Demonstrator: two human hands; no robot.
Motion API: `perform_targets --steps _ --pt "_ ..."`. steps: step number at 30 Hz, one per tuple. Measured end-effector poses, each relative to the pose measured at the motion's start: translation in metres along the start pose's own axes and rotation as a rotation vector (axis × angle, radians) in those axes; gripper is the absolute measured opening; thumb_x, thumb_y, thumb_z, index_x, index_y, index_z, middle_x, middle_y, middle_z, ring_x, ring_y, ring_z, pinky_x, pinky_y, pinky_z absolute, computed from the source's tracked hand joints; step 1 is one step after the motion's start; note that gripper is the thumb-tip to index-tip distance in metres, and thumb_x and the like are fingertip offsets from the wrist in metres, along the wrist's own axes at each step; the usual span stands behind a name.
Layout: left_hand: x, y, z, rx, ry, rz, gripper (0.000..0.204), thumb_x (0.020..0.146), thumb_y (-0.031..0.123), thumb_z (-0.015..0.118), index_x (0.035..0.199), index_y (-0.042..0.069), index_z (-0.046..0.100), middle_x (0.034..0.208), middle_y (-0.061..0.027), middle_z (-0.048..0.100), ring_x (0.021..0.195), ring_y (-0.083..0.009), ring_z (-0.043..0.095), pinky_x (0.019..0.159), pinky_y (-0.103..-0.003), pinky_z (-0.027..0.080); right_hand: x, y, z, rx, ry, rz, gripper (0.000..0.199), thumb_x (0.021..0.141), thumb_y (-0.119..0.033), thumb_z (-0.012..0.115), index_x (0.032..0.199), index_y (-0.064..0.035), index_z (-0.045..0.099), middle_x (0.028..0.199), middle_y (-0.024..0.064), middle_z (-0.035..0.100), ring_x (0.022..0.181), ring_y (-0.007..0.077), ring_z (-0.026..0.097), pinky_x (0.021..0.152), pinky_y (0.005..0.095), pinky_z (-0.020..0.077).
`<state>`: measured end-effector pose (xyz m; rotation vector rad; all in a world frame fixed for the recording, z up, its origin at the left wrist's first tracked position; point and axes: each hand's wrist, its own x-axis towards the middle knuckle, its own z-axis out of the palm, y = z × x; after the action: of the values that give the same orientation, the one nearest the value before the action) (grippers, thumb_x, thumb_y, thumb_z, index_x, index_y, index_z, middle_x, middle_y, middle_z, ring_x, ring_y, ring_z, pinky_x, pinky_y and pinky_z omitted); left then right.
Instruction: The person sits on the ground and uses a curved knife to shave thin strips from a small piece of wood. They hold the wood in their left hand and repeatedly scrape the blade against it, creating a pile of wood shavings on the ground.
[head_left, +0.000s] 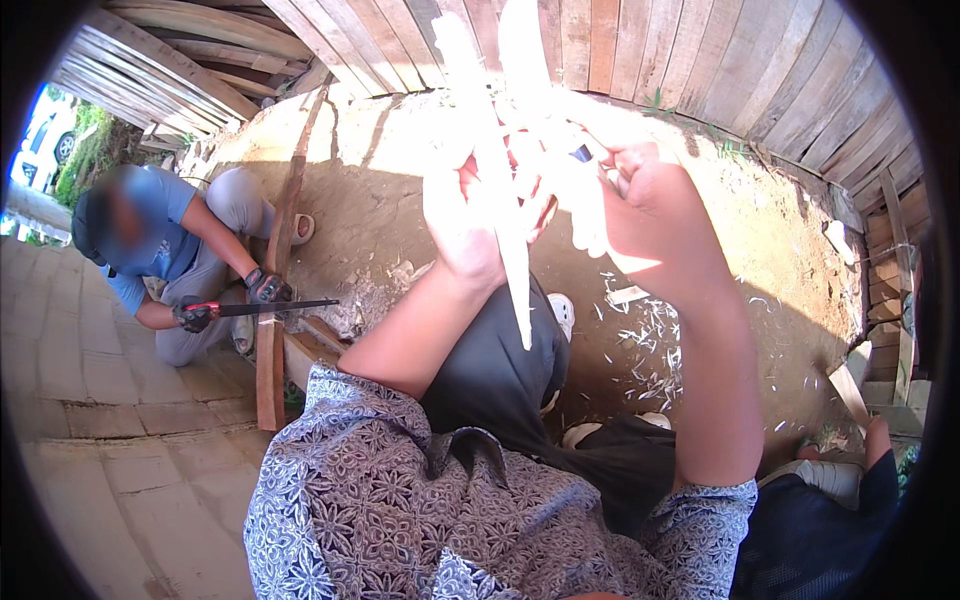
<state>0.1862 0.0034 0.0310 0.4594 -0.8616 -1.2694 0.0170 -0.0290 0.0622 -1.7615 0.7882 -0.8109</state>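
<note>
My left hand (463, 225) is closed around a long pale strip of wood (513, 270), which tapers to a point below the hand. Glare washes out the strip's upper part and a second pale piece (526, 50) beside it. My right hand (635, 195) is raised close by on the right, its fingers curled in. Next to its thumb shows a small dark blue piece (581, 154); strong light hides the rest of what it grips.
On the left a person (165, 240) in gloves holds a handsaw (280, 307) across a long board (272, 370). Wood shavings (645, 345) litter the dirt below my right arm. A plank wall (700, 50) stands ahead. Another person's dark clothing (810, 530) shows at lower right.
</note>
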Motion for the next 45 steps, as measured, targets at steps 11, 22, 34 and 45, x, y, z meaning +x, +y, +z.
perform_targets --steps 11,22,34,45 --pt "-0.033 0.002 -0.044 0.06 -0.033 -0.071 0.038 0.1 0.037 0.032 0.088 0.003 0.045 0.073 -0.0055 0.046 0.05 -0.0139 0.045 0.044 -0.026 0.036 0.008 0.009 0.023 -0.248 -0.032 -0.218 0.012 0.095 -0.006 0.058 0.101 0.0027 0.051 0.078 0.0097 0.057 0.066 0.0146 0.052 0.063 0.0302 0.0443" --pt "-0.033 0.006 -0.033 0.122 0.052 -0.038 0.034 0.101 0.03 0.041 0.085 0.001 0.046 0.066 -0.0082 0.05 0.039 -0.0123 0.045 0.033 -0.022 0.035 0.019 -0.004 0.024 -0.47 0.084 -0.179 0.025 0.087 -0.012 0.061 0.111 -0.0067 0.067 0.083 0.0152 0.068 0.082 0.0334 0.065 0.074 0.0418 0.0498" --pt "-0.033 0.002 -0.027 0.374 0.174 -0.054 0.033 0.101 0.022 0.039 0.126 0.002 0.032 0.074 -0.0072 0.052 0.039 -0.0105 0.044 0.033 -0.022 0.036 0.025 0.001 0.02 -0.43 0.144 -0.06 0.023 0.088 -0.025 0.064 0.102 -0.0087 0.073 0.087 0.0125 0.072 0.08 0.0278 0.068 0.076 0.0368 0.0516" --pt "-0.054 -0.009 -0.009 0.474 -0.126 0.031 0.022 0.103 0.019 0.032 0.124 0.012 0.032 0.077 -0.0081 0.05 0.043 -0.0091 0.043 0.037 -0.021 0.038 0.057 0.07 -0.047 -0.163 0.834 -0.27 0.024 0.099 -0.02 0.065 0.118 -0.0065 0.068 0.079 -0.0056 0.062 0.065 0.0021 0.048 0.057 0.0194 0.0399"
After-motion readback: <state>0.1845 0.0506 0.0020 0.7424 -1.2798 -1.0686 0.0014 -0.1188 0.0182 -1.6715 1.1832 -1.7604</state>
